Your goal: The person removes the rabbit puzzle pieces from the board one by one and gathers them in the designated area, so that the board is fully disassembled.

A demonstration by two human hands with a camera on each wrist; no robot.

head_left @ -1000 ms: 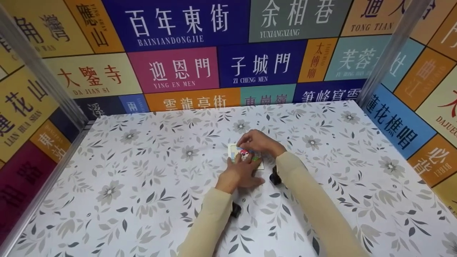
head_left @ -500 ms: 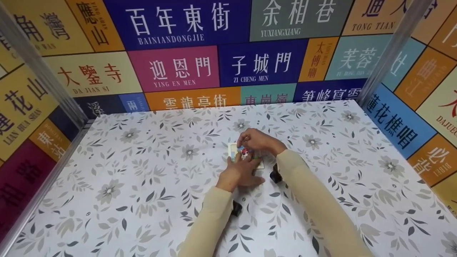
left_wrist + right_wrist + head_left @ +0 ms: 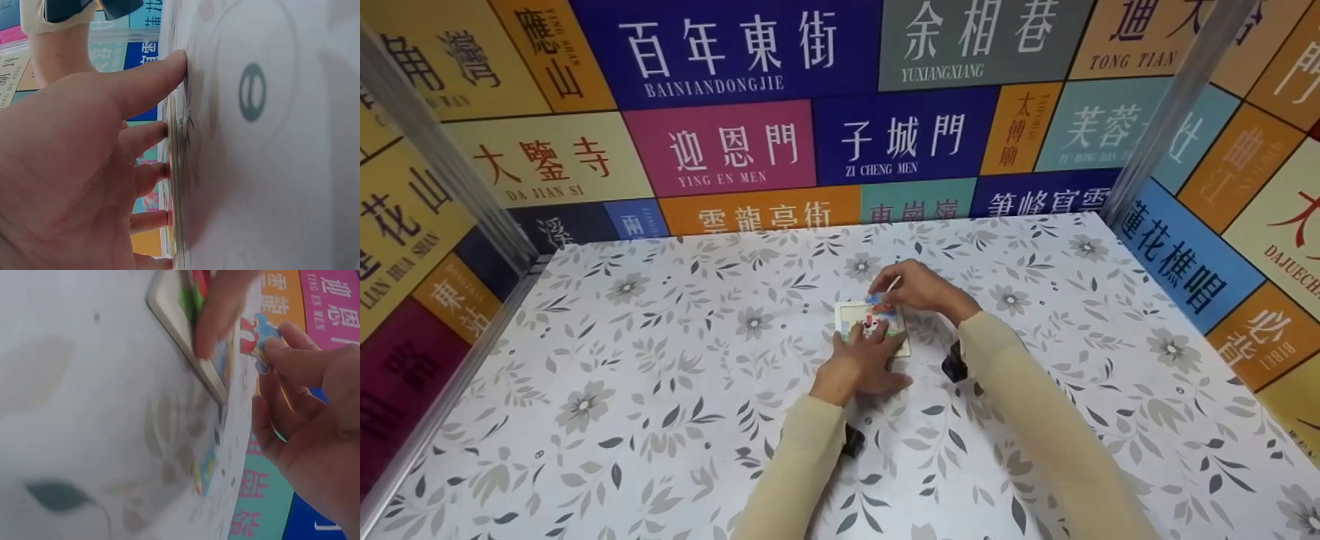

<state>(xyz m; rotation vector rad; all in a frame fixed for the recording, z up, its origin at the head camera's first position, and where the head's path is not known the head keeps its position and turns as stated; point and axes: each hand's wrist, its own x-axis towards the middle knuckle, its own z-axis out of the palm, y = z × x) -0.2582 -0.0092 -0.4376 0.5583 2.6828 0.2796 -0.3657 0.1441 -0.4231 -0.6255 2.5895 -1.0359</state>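
A small jigsaw puzzle board with a pale rim and a colourful animal picture lies on the table. My left hand reaches over its near side, the fingertips resting on it; the left wrist view shows those fingers extended onto the board, thumb apart. Beyond the board's far right corner, my right hand pinches a blue-and-red jigsaw piece between thumb and fingers, raised off the table. Much of the picture is hidden under the left hand.
Another colourful jigsaw piece lies on the table near the board in the right wrist view. A floral cloth covers the table. Colourful panels with lettering stand behind it, and a clear upright edge stands at the right corner.
My right hand has moved a little away and to the right, lifting the jigsaw piece off the board and uncovering more of the picture. The left hand has stayed nearly still.
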